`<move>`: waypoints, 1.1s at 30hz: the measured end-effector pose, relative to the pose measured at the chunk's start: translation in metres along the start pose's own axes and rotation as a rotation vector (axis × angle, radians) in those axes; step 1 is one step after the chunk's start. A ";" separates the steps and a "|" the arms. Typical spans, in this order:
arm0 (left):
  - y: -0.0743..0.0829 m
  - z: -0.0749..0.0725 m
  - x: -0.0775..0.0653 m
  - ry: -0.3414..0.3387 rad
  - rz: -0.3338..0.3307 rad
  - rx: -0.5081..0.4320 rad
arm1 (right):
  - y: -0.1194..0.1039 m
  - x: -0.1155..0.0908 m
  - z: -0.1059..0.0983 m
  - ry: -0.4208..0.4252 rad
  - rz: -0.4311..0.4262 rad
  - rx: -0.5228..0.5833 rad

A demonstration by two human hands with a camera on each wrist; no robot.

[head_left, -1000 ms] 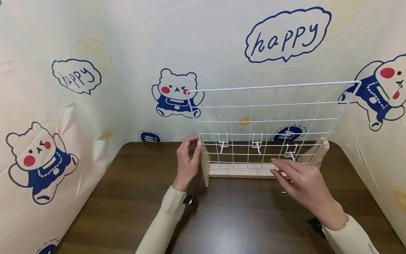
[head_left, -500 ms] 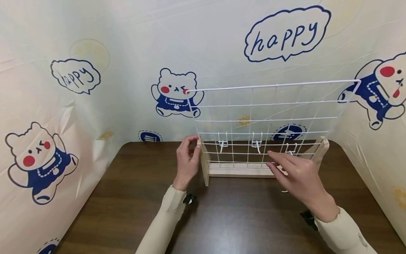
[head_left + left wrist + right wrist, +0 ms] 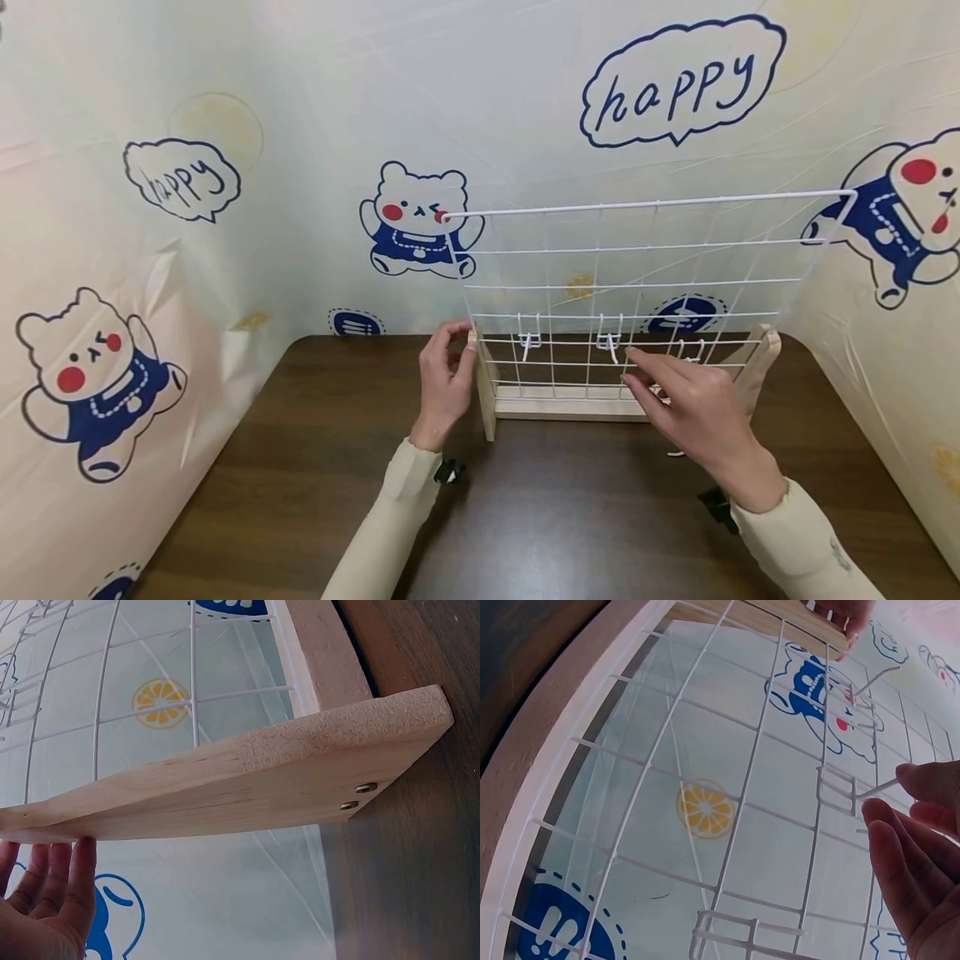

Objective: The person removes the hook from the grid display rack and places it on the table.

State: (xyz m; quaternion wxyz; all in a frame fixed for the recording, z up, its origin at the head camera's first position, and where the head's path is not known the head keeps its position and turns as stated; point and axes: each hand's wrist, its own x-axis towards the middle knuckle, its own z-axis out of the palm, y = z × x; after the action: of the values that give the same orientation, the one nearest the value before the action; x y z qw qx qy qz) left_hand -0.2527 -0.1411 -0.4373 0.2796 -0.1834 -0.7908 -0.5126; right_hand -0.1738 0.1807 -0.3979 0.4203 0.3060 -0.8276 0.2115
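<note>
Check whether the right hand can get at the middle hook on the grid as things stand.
Likely yes. The right hand has its fingertips near the prong of the middle hook; the prong juts toward the person's side of the wire grid, with nothing visible blocking.

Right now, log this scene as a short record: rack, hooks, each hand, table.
Rack: white wire grid in a wooden stand
Hooks on grid: left hook, middle hook, right hook
Left hand: holds the left upright near its top
Right hand: at the middle hook; whether it pinches the tip, unclear
Table: dark brown; small white piece by the right hand, kind unclear
</note>
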 end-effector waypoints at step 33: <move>0.000 0.000 0.001 -0.005 0.005 0.003 | -0.001 0.009 0.019 -0.036 -0.005 0.003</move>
State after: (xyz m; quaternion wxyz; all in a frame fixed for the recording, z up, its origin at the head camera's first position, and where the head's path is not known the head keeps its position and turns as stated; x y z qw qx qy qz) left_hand -0.2534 -0.1414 -0.4372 0.2789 -0.1862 -0.7919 -0.5103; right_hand -0.1879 0.1661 -0.4010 0.4054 0.3124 -0.8339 0.2064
